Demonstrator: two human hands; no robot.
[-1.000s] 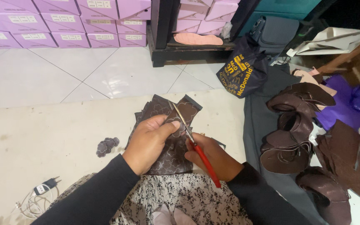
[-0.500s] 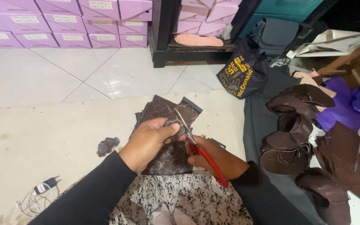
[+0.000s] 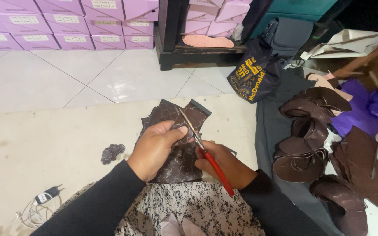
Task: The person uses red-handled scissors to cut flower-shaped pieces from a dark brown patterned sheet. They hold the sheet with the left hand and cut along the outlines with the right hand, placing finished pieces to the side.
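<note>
Head view: left hand (image 3: 154,148) pinches a stack of dark brown patterned leather pieces (image 3: 176,148) over the cream mat (image 3: 44,153), near its far edge. Right hand (image 3: 224,164), wrapped around red-handled scissors (image 3: 204,153), lays the blades across the stack just beside the left thumb.

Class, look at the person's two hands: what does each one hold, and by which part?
The left hand pinches the dark brown patterned sheet near its upper middle. The right hand grips the scissors by their red handles.

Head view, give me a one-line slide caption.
Left hand holds dark brown patterned material while right hand cuts it with red-handled scissors.
</note>
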